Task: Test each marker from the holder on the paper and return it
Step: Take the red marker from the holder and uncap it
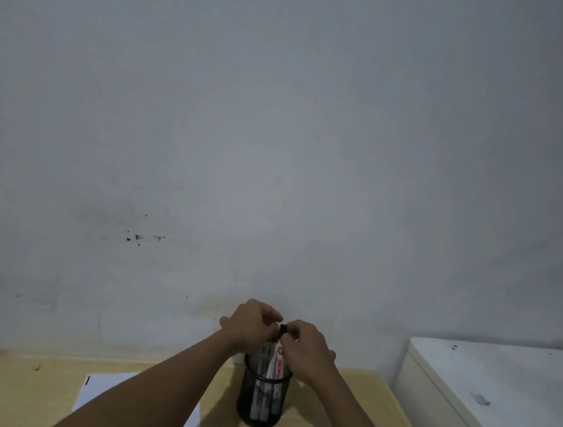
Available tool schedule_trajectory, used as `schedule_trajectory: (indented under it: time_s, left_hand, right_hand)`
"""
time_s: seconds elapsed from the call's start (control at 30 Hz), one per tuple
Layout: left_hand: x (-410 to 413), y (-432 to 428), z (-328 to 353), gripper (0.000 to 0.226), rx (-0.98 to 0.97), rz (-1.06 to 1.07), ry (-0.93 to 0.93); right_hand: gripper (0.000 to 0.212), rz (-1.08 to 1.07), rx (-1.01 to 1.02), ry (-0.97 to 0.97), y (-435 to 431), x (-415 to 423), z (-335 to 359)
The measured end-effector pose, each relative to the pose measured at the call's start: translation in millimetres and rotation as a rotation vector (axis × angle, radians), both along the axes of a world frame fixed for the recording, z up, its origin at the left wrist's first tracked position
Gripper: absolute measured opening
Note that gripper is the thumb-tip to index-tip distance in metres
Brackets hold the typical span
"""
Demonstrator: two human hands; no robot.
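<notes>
A black mesh holder [263, 401] stands on the wooden table, with several white markers [275, 367] upright inside. Both my hands are just above its rim. My left hand [250, 325] and my right hand [307, 346] meet over the marker tops, fingers pinched together around a small black marker cap [283, 329]. Which hand holds the marker body is hidden by the fingers. A white sheet of paper [108, 391] lies on the table to the left, partly under my left forearm, with a short dark mark near its top left corner.
The light wooden table [338, 425] ends at a grey wall [280, 144] just behind the holder. A white cabinet or box [497, 389] stands close on the right, taller than the tabletop.
</notes>
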State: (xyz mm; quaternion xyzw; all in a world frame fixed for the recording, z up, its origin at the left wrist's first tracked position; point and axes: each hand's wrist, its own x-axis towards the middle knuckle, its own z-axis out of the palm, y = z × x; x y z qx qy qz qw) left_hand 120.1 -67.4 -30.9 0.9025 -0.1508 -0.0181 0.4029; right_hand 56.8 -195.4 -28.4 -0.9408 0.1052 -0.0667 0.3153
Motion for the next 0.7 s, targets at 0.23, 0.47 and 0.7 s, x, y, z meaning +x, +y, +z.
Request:
schedule_trajectory:
  time_s: [0.23, 0.47, 0.7]
  left_hand:
    - [-15.7, 9.6, 28.5, 0.013, -0.25, 0.075, -0.047]
    - [-51.3, 47.9, 92.4, 0.021, -0.598, 0.063, -0.146]
    - [-96.7, 111.2, 140.8, 0.02, -0.844, 0.172, -0.109]
  right_hand:
    - [0.039, -0.067, 0.131, -0.166, -7.4, -7.6, 12.2]
    - [0.038, 0.033, 0.153, -0.357, 15.2, -35.8, 52.7]
    - [0.012, 0.235, 0.688, -0.366, 62.5, -65.9, 92.2]
